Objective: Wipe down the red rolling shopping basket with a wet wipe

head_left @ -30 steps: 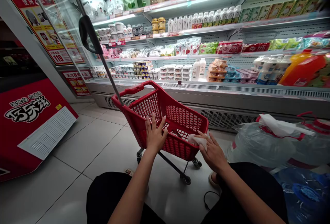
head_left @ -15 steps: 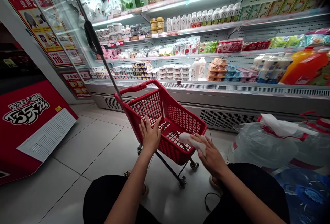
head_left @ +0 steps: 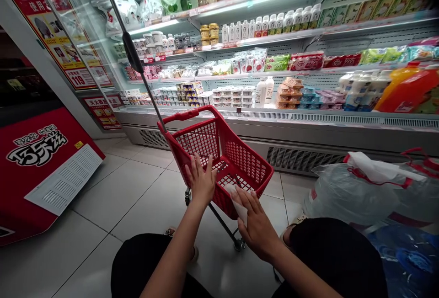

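A red plastic shopping cart (head_left: pixel 246 163) with perforated basket walls stands on the floor in front of me. My left hand (head_left: pixel 201 183) rests against the near side of its basket, fingers spread, nothing held. With my right hand (head_left: pixel 258 228) I press a crumpled white wipe (head_left: pixel 241 211) onto the basket's near rim, toward its front end. The fingers lie over the wipe and hide part of it. A metal pole (head_left: pixel 150 92) with a black grip rises from the cart's handle end.
Behind the cart runs a refrigerated display (head_left: pixel 308 126) stocked with dairy and drinks. At the right stand large water bottles (head_left: pixel 346 195) with a white sheet (head_left: pixel 370 167) on top. A red freezer (head_left: pixel 44 170) is at the left. My knees flank the cart.
My right hand has slid left and toward me along the basket rim with the wipe. The cart's handle end and pole have shifted slightly right. My left hand stays on the basket.
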Action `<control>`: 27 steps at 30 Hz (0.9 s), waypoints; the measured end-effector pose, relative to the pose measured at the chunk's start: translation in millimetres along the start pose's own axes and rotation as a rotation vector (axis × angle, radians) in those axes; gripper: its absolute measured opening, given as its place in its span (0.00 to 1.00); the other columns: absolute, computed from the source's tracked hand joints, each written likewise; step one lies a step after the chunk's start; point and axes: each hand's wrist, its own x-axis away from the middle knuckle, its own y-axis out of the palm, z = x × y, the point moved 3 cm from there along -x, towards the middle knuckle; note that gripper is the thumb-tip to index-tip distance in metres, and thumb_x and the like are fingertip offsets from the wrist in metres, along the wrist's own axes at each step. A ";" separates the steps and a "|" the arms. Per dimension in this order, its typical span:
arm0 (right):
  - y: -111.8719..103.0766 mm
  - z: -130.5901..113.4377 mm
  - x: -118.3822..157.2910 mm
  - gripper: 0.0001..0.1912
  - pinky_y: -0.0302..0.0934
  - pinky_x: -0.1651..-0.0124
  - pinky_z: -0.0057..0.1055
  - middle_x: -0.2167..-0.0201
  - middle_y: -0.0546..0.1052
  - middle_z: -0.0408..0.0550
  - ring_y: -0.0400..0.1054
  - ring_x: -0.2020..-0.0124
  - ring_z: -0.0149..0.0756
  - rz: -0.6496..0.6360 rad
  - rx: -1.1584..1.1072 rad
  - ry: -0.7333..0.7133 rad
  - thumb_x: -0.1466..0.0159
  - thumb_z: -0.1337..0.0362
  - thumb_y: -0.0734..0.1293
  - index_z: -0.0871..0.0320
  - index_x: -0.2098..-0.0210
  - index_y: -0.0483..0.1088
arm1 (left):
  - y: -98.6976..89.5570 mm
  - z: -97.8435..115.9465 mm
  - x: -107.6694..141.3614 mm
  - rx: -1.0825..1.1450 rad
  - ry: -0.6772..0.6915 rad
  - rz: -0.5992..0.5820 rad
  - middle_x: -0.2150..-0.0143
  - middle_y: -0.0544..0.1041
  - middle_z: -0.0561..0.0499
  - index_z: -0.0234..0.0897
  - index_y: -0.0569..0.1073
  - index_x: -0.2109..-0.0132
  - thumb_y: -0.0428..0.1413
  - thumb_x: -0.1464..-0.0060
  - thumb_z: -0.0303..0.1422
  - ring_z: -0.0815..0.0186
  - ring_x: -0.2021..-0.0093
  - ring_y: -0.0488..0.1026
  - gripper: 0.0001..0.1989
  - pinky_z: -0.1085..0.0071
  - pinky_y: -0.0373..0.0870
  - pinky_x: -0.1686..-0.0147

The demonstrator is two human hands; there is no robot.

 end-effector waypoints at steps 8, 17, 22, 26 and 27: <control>-1.7 22.1 7.4 0.45 0.44 0.23 0.50 0.21 0.46 0.41 0.39 0.22 0.44 -0.119 0.114 -0.177 0.35 0.71 0.58 0.50 0.22 0.40 | -0.4 16.2 54.9 0.070 0.077 -0.008 0.19 0.35 0.52 0.53 0.57 0.25 0.50 0.33 0.28 0.45 0.21 0.34 0.33 0.37 0.44 0.27; -10.5 97.9 -2.0 0.40 0.42 0.23 0.55 0.21 0.45 0.42 0.39 0.22 0.44 -0.008 0.185 0.062 0.27 0.67 0.53 0.48 0.22 0.30 | -0.5 8.9 50.0 0.193 0.052 -0.083 0.19 0.24 0.55 0.60 0.53 0.24 0.48 0.34 0.24 0.40 0.21 0.33 0.37 0.34 0.49 0.30; 2.2 22.3 -0.7 0.44 0.43 0.23 0.53 0.21 0.39 0.44 0.34 0.21 0.48 -0.097 0.094 -0.064 0.31 0.68 0.57 0.53 0.21 0.33 | -1.9 11.5 49.8 0.193 0.072 -0.082 0.19 0.25 0.57 0.60 0.55 0.25 0.49 0.35 0.23 0.42 0.21 0.29 0.37 0.37 0.46 0.28; 5.5 2.3 -3.1 0.45 0.39 0.22 0.49 0.21 0.42 0.43 0.37 0.21 0.44 -0.164 0.067 -0.188 0.33 0.69 0.58 0.53 0.21 0.35 | -5.8 3.4 49.0 0.192 0.082 -0.090 0.19 0.27 0.57 0.60 0.56 0.25 0.49 0.35 0.23 0.44 0.21 0.30 0.37 0.38 0.46 0.27; 4.5 10.6 -4.2 0.45 0.38 0.21 0.49 0.21 0.43 0.42 0.38 0.22 0.43 -0.159 0.078 -0.195 0.33 0.69 0.58 0.52 0.21 0.36 | -6.7 1.1 48.6 0.192 0.084 -0.094 0.19 0.27 0.57 0.60 0.57 0.26 0.49 0.35 0.23 0.44 0.21 0.30 0.36 0.38 0.46 0.27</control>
